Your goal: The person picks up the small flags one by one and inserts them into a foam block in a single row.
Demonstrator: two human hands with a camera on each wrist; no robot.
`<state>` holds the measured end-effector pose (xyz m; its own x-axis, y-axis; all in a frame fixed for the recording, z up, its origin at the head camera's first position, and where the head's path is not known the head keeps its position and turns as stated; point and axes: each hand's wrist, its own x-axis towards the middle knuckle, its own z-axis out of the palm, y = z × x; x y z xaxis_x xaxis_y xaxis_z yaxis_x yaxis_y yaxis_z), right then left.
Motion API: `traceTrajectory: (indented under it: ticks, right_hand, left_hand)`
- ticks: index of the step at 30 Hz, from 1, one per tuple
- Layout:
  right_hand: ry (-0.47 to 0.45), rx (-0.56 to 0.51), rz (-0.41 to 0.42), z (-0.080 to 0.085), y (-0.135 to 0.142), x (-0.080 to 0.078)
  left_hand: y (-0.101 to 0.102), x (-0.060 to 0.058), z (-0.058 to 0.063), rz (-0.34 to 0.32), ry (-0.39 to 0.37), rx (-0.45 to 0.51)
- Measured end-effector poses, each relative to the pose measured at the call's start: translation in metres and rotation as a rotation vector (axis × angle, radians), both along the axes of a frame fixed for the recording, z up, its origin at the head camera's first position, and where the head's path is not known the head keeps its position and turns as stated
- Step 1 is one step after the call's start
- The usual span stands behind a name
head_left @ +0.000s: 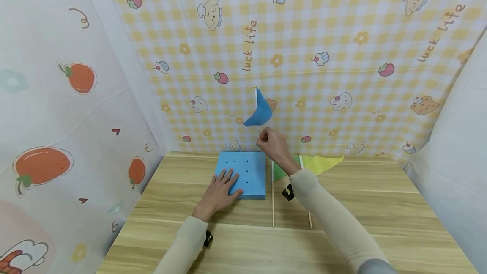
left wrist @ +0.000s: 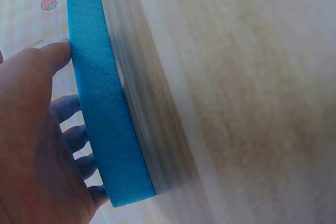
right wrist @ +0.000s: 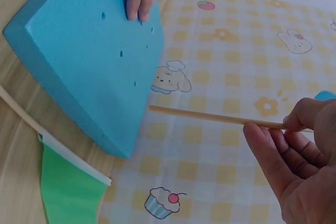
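Note:
My right hand (head_left: 273, 142) pinches the wooden stick (right wrist: 210, 116) of a blue triangular flag (head_left: 260, 111), held up above the far edge of the table. In the right wrist view the stick's bare lower end is apart from a blue foam block (head_left: 255, 181). Several small holes dot the block's top. Spread fingers of my left hand (head_left: 222, 190) press on the block's left part; the left wrist view shows them along its side (left wrist: 102, 87). Beside the block on the right lie a green flag (head_left: 279, 171) and a yellow flag (head_left: 319, 164), each on a stick.
The wooden table (head_left: 243, 248) runs up to a yellow checked cloth backdrop (head_left: 296, 83). White cloth walls (head_left: 102, 130) stand on both sides. Black wrist straps (head_left: 288, 192) show at both wrists.

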<state>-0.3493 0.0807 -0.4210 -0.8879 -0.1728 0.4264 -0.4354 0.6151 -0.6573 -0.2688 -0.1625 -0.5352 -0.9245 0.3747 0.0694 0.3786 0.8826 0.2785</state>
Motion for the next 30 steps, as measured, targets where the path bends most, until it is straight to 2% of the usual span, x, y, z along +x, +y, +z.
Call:
traceTrajectory:
  ticks: [15,23,30]
  right_hand:
    - [0.019,0.036,0.002,-0.007,-0.027,-0.011]
    - [-0.006,0.039,0.01,-0.007,-0.037,-0.013]
    - [0.008,0.048,-0.003,-0.015,-0.047,-0.018]
  left_hand:
    - [0.0,0.001,0.0,0.008,-0.022,0.014]
    - [0.0,0.0,-0.001,0.005,-0.021,0.012]
    - [-0.001,-0.001,0.0,0.007,-0.019,0.007]
